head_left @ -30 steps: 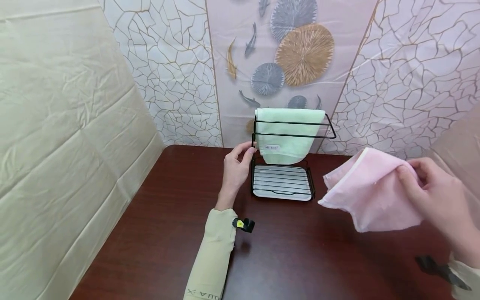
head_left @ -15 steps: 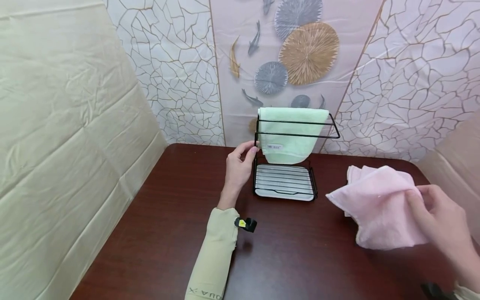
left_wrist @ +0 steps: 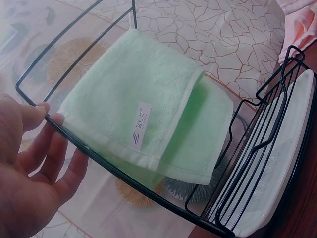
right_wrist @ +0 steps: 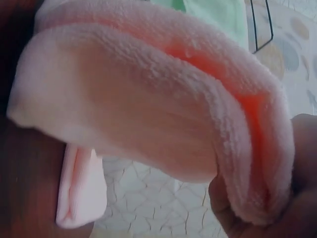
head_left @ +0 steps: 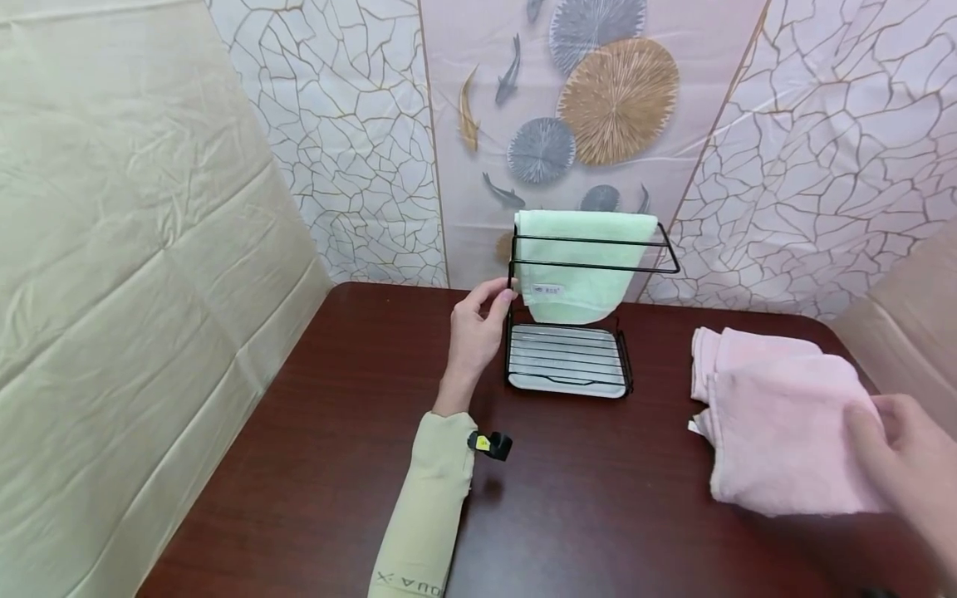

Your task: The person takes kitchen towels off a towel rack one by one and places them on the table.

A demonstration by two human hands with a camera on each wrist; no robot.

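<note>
My left hand (head_left: 476, 332) grips the left upright of a black wire rack (head_left: 594, 267), with thumb and fingers round the wire, as the left wrist view shows closely. A pale green towel (head_left: 583, 278) with a white label hangs over the rack's upper bars. On the right, my right hand (head_left: 900, 448) pinches the edge of a folded pink towel (head_left: 792, 440), low over the table. Behind it shows more pink cloth (head_left: 763, 343); I cannot tell whether that is a separate towel. In the right wrist view the pink towel (right_wrist: 124, 99) fills most of the picture.
A white tray (head_left: 568, 384) sits in the rack's base beneath thin wires. The dark red-brown table (head_left: 359, 415) reaches back to a patterned wall covering (head_left: 351, 141). Beige cloth (head_left: 127, 274) hangs along the left side.
My right hand has moved down and to the right with the pink towel, which is lower and flatter now. More pink cloth shows behind it. The left hand keeps its grip on the rack.
</note>
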